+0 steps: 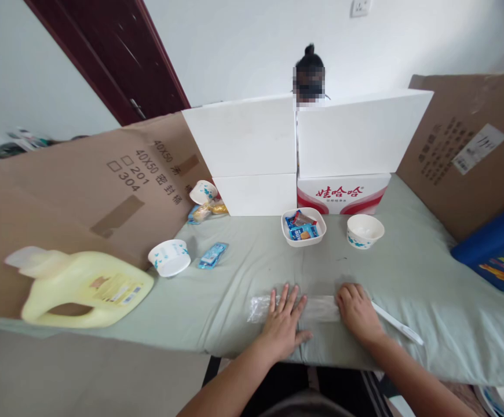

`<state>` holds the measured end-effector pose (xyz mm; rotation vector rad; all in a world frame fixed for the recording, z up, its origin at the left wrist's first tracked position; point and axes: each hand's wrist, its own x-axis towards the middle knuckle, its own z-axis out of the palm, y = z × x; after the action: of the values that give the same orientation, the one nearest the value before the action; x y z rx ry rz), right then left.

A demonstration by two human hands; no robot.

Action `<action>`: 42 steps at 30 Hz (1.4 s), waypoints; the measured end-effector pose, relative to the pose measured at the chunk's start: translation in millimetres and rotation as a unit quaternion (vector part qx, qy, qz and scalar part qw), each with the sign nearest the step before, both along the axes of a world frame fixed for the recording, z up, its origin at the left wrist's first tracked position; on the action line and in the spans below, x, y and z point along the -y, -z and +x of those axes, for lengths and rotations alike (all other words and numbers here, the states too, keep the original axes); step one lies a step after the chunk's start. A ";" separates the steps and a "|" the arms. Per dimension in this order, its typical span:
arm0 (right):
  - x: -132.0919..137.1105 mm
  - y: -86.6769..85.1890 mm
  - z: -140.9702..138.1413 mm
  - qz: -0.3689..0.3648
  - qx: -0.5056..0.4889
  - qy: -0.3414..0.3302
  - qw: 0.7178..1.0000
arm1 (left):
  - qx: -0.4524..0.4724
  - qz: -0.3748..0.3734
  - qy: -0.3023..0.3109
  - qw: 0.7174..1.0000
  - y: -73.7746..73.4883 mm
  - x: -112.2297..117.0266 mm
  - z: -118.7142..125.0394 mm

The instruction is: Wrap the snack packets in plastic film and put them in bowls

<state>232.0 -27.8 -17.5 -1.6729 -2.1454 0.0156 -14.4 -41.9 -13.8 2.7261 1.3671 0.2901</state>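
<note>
A long clear plastic wrapper (319,308) lies flat on the green cloth near the front edge. My left hand (283,324) presses down on its left part, palm down with the fingers spread. My right hand (358,313) is closed at the wrapper's right end, its fingertips curled down on the plastic. From beside that hand a slim white plastic stick (398,323) slants toward the lower right; its upper end is hidden by the hand. Beyond the hands stand a white square bowl (304,240) of blue snack packets (303,230) and a round paper bowl (365,233).
To the left are a yellow jug (99,286), a tipped paper bowl (169,258), a blue packet (212,255) and another bowl (203,192) by wrapped snacks (208,211). White boxes (256,139) and cardboard (73,191) wall the table. A blue bottle (497,249) leans at right; a person sits behind.
</note>
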 end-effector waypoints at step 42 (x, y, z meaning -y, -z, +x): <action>37.7 -6.9 -25.7 0.035 -0.094 -0.189 0.977 | 0.216 0.166 -0.174 0.946 11.9 -5.7 24.7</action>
<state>206.4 -65.5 -10.5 -1.1532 -2.2534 0.1983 10.3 -36.3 -25.7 2.4042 1.7696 1.1621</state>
